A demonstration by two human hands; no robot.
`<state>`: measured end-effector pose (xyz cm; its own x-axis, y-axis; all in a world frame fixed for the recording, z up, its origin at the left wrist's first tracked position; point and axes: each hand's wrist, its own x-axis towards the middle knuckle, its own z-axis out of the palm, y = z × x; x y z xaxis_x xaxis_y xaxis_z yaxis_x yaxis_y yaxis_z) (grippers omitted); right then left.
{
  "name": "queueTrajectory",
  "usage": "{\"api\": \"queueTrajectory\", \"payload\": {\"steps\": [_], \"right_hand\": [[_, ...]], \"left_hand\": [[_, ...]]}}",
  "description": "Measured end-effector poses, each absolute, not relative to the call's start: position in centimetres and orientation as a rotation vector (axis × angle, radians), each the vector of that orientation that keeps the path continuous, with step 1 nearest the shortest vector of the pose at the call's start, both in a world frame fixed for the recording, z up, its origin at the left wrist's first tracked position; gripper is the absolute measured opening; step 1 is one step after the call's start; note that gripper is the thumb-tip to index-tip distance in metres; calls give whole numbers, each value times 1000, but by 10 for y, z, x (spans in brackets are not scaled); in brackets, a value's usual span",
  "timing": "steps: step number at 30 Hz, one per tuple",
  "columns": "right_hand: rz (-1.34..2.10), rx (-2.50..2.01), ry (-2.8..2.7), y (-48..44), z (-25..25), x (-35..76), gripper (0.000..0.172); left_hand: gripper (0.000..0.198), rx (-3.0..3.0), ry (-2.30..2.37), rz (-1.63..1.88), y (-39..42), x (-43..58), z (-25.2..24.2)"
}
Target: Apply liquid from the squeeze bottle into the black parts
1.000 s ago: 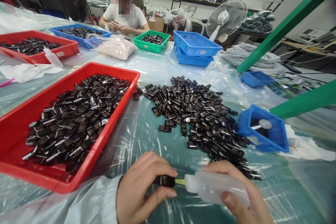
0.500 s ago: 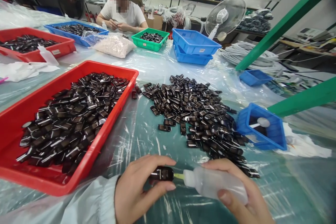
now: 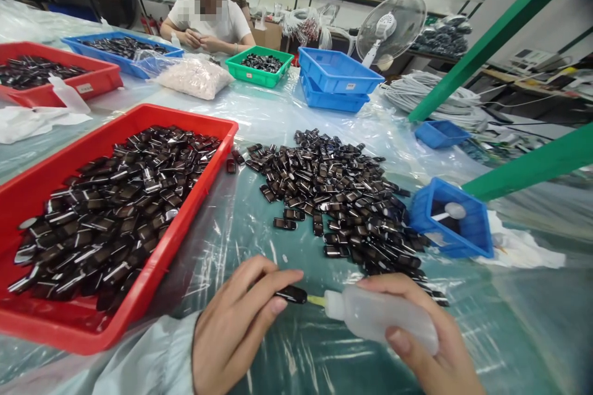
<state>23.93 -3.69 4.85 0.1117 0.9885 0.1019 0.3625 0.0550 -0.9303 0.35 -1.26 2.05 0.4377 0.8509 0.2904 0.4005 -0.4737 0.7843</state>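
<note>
The black part (image 3: 291,294) sits pinched at the fingertips of your left hand (image 3: 234,333), low in the middle of the view, just above the plastic-covered table (image 3: 259,117). The yellow nozzle (image 3: 317,301) of the bottle (image 3: 380,320) meets its right end. Your right hand (image 3: 430,352) is wrapped around that bottle, thumb pressed on its side, the bottle lying nearly level and pointing left. The two hands are close together, joined only through part and nozzle.

Just beyond them a pile (image 3: 333,194) of the same black parts lies loose on the table. To the left, a red tray (image 3: 115,327) holds many more. Right of the pile stands a small blue bin (image 3: 466,247). Farther back are stacked blue trays (image 3: 336,77), a green tray (image 3: 257,77) and a white fan (image 3: 391,28). A person (image 3: 208,18) sits at the far end, hands together.
</note>
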Motion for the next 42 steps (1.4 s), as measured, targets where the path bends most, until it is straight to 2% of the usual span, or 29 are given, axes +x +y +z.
{"api": "queueTrajectory", "payload": {"steps": [19, 30, 38, 42], "right_hand": [[886, -1450, -1463, -37, 52, 244, 38], [875, -1456, -1449, -37, 54, 240, 32], [1030, -1481, -1426, -35, 51, 243, 35], [1122, -1479, -1410, -29, 37, 254, 34]], "left_hand": [[33, 2261, 1019, 1046, -12, -1, 15], [32, 2280, 1002, 1035, -12, -1, 18], [30, 2292, 1042, 1061, -13, 1, 16], [28, 2092, 1192, 1090, -5, -2, 15]]}}
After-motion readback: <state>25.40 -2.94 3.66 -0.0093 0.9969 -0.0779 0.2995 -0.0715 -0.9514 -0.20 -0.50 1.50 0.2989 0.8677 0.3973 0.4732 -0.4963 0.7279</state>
